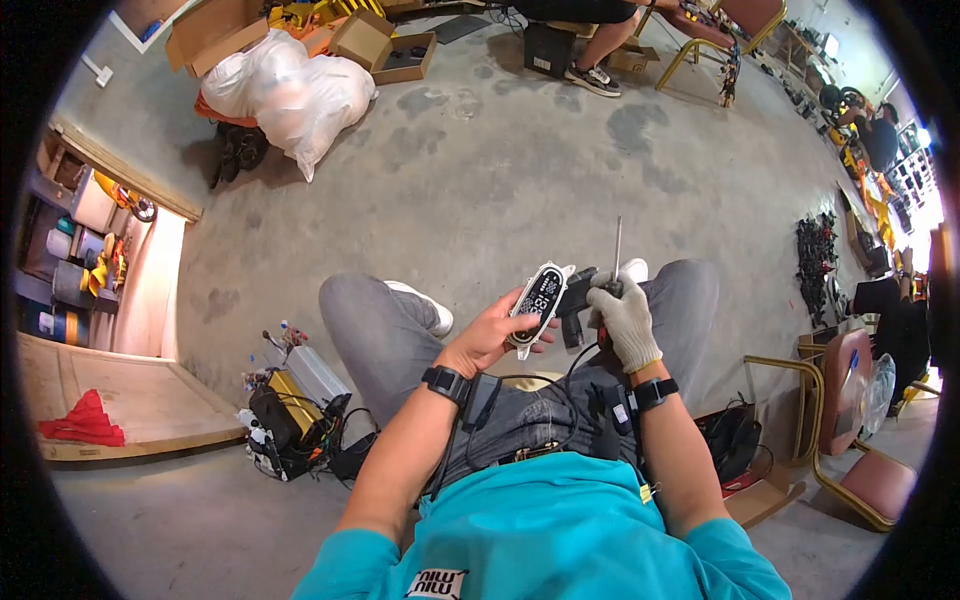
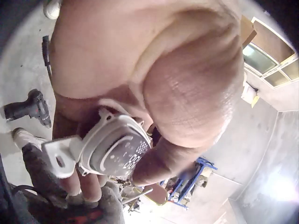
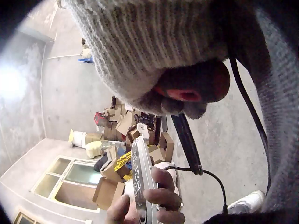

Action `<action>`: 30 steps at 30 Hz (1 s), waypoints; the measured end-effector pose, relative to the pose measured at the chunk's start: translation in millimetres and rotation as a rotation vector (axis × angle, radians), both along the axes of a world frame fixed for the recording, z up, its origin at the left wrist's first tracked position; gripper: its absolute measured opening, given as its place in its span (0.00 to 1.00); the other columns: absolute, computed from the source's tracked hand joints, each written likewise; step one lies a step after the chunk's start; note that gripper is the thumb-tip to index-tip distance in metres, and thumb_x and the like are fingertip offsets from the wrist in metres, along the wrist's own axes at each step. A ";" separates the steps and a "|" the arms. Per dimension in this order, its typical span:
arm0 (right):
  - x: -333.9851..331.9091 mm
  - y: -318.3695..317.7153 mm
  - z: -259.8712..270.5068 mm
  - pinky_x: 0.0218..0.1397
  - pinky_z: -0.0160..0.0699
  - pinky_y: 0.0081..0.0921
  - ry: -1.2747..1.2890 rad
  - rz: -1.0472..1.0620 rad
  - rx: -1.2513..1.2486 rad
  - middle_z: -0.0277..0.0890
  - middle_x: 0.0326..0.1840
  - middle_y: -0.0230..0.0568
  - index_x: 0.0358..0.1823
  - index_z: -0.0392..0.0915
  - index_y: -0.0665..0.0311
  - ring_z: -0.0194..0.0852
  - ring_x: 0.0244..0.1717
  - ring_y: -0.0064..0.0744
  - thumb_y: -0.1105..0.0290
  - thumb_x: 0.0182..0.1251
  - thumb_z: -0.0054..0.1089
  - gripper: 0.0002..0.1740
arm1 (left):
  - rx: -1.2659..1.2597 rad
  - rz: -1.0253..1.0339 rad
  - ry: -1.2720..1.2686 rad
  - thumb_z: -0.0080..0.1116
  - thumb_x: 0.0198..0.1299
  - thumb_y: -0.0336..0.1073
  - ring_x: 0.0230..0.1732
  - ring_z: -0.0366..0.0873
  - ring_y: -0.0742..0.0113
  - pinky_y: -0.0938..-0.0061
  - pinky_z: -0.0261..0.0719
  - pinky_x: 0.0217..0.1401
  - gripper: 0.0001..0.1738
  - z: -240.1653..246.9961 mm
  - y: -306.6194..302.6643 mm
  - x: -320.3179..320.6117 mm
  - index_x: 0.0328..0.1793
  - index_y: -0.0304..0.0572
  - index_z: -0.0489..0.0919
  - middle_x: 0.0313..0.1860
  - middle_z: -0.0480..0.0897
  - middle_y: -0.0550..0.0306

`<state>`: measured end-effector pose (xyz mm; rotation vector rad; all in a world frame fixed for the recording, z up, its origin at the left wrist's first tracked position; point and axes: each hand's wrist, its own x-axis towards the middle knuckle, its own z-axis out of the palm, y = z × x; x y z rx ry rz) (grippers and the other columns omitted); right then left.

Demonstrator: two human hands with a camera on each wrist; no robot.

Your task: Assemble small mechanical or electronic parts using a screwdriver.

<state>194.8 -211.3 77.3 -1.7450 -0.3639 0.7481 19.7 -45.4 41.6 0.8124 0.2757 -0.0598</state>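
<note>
My bare left hand (image 1: 485, 335) holds an oval instrument display (image 1: 541, 303) with a pale rim, mounting tabs and a dark face with white digits, thumb on the face. In the left wrist view its edge and one tab (image 2: 60, 157) show beneath the palm. My right hand (image 1: 628, 322), in a knitted glove, grips a screwdriver (image 1: 618, 245), its thin shaft pointing up and away. The black and red handle (image 3: 201, 86) fills the fist in the right wrist view. Between the hands, a dark cordless drill (image 2: 29, 109) lies on the floor.
A metal box with wires (image 1: 315, 375) and black parts lie at the left beside a wooden shelf (image 1: 140, 410). White plastic bags (image 1: 300, 95) and cartons (image 1: 365, 45) are at the back left. Chairs (image 1: 850, 400) stand at the right; another person's leg (image 1: 603, 50) is ahead.
</note>
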 end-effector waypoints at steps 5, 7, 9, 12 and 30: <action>-0.7 0.0 -4.2 0.33 0.76 0.20 -0.022 -0.022 0.052 0.81 0.31 0.34 0.48 0.80 0.69 0.77 0.28 0.20 0.71 0.64 0.63 0.14 | 0.025 0.063 0.131 0.57 0.75 0.45 0.43 0.88 0.61 0.68 0.87 0.41 0.26 -4.8 -1.4 2.5 0.73 0.42 0.68 0.49 0.86 0.46; -3.1 1.3 6.2 0.33 0.76 0.19 -0.001 -0.011 0.094 0.82 0.32 0.34 0.49 0.80 0.70 0.77 0.30 0.20 0.69 0.65 0.64 0.14 | 0.038 0.048 0.166 0.56 0.76 0.45 0.42 0.88 0.61 0.68 0.87 0.40 0.25 -4.0 -2.8 3.2 0.72 0.42 0.69 0.49 0.86 0.46; -7.0 3.7 19.8 0.34 0.75 0.18 0.135 0.039 0.104 0.82 0.35 0.34 0.51 0.80 0.72 0.77 0.31 0.19 0.65 0.68 0.66 0.18 | 0.150 0.040 0.175 0.56 0.75 0.44 0.41 0.88 0.60 0.67 0.87 0.41 0.25 -4.5 -5.5 3.9 0.72 0.41 0.69 0.47 0.86 0.47; -8.7 5.6 13.9 0.32 0.74 0.18 0.062 0.088 0.063 0.83 0.35 0.34 0.55 0.80 0.72 0.76 0.30 0.17 0.62 0.69 0.67 0.22 | 0.206 -0.025 0.135 0.59 0.73 0.39 0.44 0.87 0.60 0.67 0.87 0.44 0.25 -6.5 -9.6 4.6 0.72 0.40 0.68 0.49 0.86 0.47; 0.7 3.5 -5.4 0.29 0.75 0.17 0.031 0.209 0.027 0.81 0.32 0.31 0.46 0.79 0.69 0.76 0.26 0.15 0.61 0.72 0.64 0.16 | -0.033 -0.156 -0.060 0.58 0.64 0.19 0.60 0.81 0.58 0.62 0.81 0.63 0.39 -1.6 -18.8 2.8 0.81 0.42 0.58 0.59 0.80 0.48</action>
